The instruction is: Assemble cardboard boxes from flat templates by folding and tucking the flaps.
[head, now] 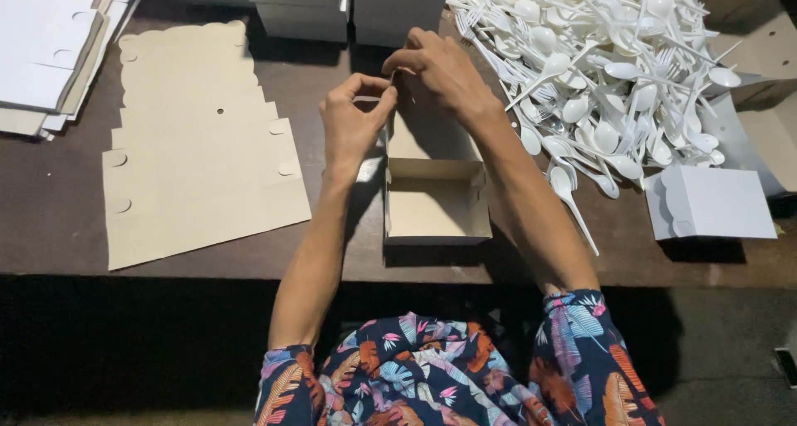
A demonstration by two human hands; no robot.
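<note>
Above open box (437, 202), left hand (353, 123), right hand (440, 69) pinch fingertips together

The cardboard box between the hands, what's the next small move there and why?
Probably press the pinched far flap down into place: both the left hand and right hand grip the far edge of the cardboard box, whose near tray already stands formed and open.

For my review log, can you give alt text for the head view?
Both hands, left hand and right hand, pinch the far flap of an open cardboard box on a dark table. Flat box blanks lie left, white plastic cutlery right.
</note>
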